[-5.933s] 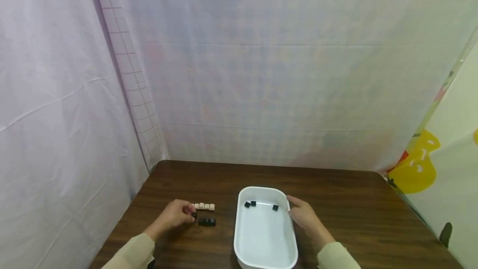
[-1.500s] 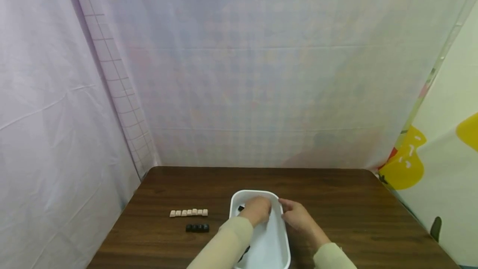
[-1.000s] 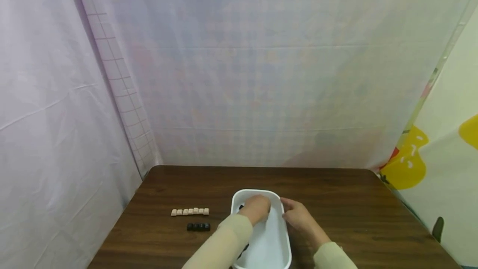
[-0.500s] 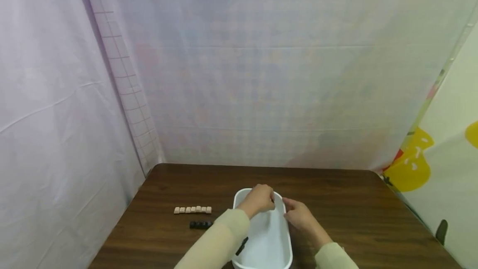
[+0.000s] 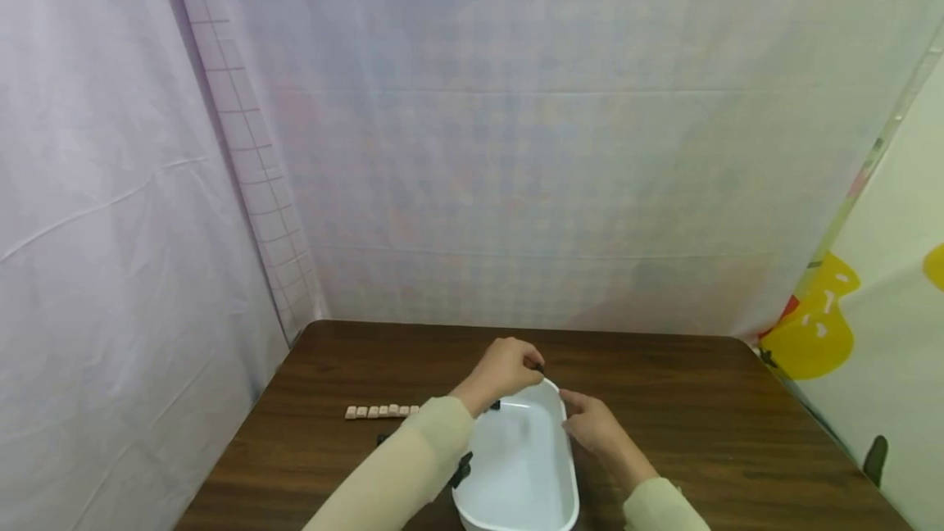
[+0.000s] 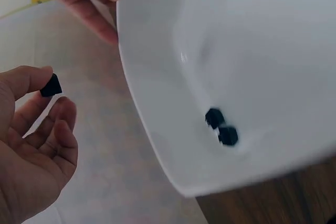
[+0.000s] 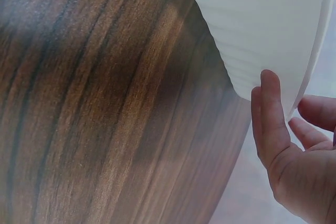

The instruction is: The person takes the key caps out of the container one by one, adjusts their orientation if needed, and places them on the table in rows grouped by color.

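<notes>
My left hand (image 5: 505, 371) pinches a black keycap (image 6: 51, 86) between thumb and fingertips, above the far rim of the white basin (image 5: 519, 465). Inside the basin, by its wall, two black keycaps (image 6: 228, 136) lie close together; in the head view the left arm partly covers that side. My right hand (image 5: 596, 426) holds the basin's far right corner. In the right wrist view its fingers (image 7: 270, 95) lie against the outer wall, with others at the rim.
A row of cream keycaps (image 5: 372, 412) lies left of the basin on the dark wooden table (image 5: 649, 383). Nearer stands a row of black keycaps (image 5: 382, 438), mostly hidden by the left sleeve. White curtains (image 5: 516, 146) hang behind the table.
My left hand reached into the basin, then rose out of it with a black keycap and moved to the far rim. The right hand stays at the basin's edge.
</notes>
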A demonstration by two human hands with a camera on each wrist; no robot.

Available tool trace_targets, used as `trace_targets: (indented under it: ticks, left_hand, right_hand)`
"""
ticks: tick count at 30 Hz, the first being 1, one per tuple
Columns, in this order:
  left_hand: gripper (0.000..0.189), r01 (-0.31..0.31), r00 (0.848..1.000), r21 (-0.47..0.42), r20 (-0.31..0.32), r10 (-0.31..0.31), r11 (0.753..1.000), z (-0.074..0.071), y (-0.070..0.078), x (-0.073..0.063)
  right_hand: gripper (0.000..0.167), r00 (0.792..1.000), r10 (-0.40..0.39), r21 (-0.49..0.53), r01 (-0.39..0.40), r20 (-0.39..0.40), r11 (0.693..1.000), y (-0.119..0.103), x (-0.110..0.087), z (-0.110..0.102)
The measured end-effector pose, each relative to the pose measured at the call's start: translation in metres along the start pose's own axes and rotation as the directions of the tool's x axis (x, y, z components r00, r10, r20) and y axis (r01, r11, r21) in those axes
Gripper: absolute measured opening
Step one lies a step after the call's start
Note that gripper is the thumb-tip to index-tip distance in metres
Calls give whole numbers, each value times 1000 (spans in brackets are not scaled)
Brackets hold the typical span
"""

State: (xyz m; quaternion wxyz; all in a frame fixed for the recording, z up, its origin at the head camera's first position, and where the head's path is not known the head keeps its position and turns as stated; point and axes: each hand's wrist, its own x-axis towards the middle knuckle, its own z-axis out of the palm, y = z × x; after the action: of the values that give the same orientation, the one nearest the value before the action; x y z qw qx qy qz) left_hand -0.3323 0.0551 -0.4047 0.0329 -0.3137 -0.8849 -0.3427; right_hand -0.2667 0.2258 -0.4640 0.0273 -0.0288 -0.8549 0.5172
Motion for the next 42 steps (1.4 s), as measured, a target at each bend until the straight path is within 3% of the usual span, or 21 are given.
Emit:
trace_targets:
  ticks: [8,13,18,25,29,34,42]
  left_hand:
    - [19,64,996,-170,-45,-73,983,-26,-21,-21]
    - [22,109,990,-248,-59,-127,963,-43,-46,-46]
    - [21,164,979,-261,-74,-189,951,-63,-78,-75]
    - [21,245,943,-283,-153,-295,927,-76,-117,-117]
    - [22,297,923,-279,-160,-349,913,-78,-137,-136]
    - [23,306,928,-232,-143,-343,923,-78,-161,-157]
    - [20,260,960,-222,-49,-277,940,-77,-183,-178]
  right_hand:
    - [60,999,37,29,-37,9,999,1,1,0]
    - [59,999,40,31,-41,8,999,0,0,0]
    - [59,999,46,29,-46,12,999,-1,1,1]
    - [60,998,66,30,-67,22,997,-2,1,1]
    - [60,997,81,12,-81,20,997,-1,1,2]
    - [61,996,91,8,-91,17,996,0,2,2]
    - [62,997,74,20,-75,19,997,0,2,1]
